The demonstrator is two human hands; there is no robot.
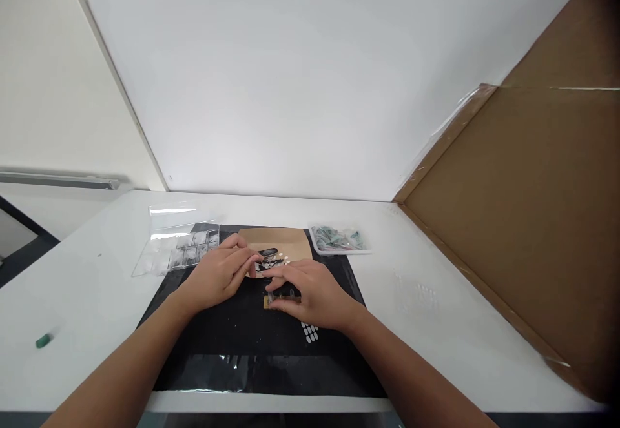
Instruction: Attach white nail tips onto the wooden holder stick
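My left hand [220,274] is closed, its thumb and fingertips pressed together at the left edge of a brown paper sheet [295,239]. What it pinches is too small to make out. Dark and white small pieces [271,263] and a dark oval piece [268,252] lie on that sheet beside the fingertips. My right hand [314,291] curls its thumb and fingers round a small tan-ended strip [267,302] with clear bits on it. Its index finger stretches toward the left fingertips. Below the right palm, a patch of white oval stickers [310,333] lies on the black mat [217,331].
A clear compartment box [174,257] with its lid raised stands at the left. A white tray of green-and-clear small packets [339,239] sits behind the mat's right corner. A green piece [43,341] lies far left. Clear dots [426,295] and a cardboard wall [523,221] are right.
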